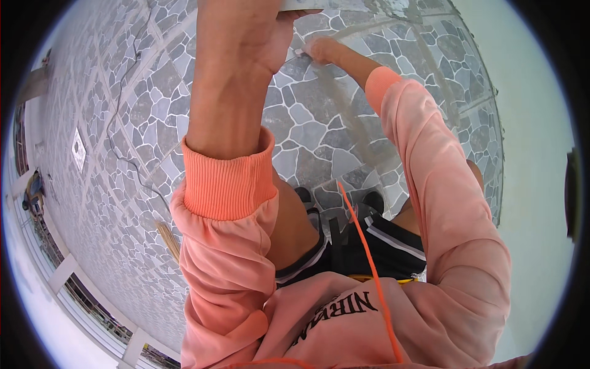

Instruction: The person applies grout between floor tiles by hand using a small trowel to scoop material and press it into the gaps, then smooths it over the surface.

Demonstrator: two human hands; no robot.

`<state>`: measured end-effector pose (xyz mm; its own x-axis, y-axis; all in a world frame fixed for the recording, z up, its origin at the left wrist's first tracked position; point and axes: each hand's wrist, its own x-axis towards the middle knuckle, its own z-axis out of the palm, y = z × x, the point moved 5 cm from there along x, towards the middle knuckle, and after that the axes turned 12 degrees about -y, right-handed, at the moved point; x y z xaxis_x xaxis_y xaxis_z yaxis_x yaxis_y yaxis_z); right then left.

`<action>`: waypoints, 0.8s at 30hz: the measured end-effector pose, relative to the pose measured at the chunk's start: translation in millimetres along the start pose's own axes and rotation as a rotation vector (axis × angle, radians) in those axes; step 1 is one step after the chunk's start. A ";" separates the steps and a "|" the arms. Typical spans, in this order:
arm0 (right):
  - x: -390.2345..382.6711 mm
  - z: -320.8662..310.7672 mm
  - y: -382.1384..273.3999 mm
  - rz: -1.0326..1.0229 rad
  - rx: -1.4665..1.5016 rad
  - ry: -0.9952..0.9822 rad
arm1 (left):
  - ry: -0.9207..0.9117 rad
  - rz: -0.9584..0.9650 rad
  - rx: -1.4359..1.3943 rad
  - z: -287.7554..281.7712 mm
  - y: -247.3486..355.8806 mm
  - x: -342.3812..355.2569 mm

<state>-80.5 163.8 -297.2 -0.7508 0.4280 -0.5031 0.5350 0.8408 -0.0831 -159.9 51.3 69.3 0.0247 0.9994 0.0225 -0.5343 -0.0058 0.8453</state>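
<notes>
My left hand (pixel 279 49) is raised at the top edge of the head view, palm partly showing. It grips a flat, grey-smeared board (pixel 362 6) from beneath; most of the board and my fingertips are cut off or hidden. Lower and farther off, my right hand (pixel 322 49) reaches down to the floor of grey stone-patterned tiles (pixel 313 138) with pale joints. Its fingers are closed around a small, light-coloured piece (pixel 299 53) against the tiles, too small and blurred to name. Smeared grey bands (pixel 344 101) run along tile seams near this hand.
A pale wall (pixel 528 123) rises close on the right. A dark cable (pixel 114 123) snakes across the floor at left, near straw-like bristles (pixel 167 241). A pale square plate (pixel 78 149) lies farther left. Another person (pixel 34 192) is at the far left by a railing.
</notes>
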 end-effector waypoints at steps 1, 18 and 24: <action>-4.1 -9.0 -15.8 -0.017 0.019 -0.009 | -0.018 0.025 0.020 0.3 13.1 -10.0; -240.6 114.0 -117.5 -0.208 0.118 -0.426 | 0.324 0.203 0.452 4.0 36.0 -30.9; -285.1 161.0 -126.1 -0.254 0.010 -0.677 | 0.370 -0.002 0.401 -21.1 34.3 -27.4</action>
<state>128.5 -117.7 -281.8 -0.4492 -0.0824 -0.8897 0.3816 0.8827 -0.2744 -196.8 24.5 86.4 -0.3123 0.9439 -0.1073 -0.1685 0.0561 0.9841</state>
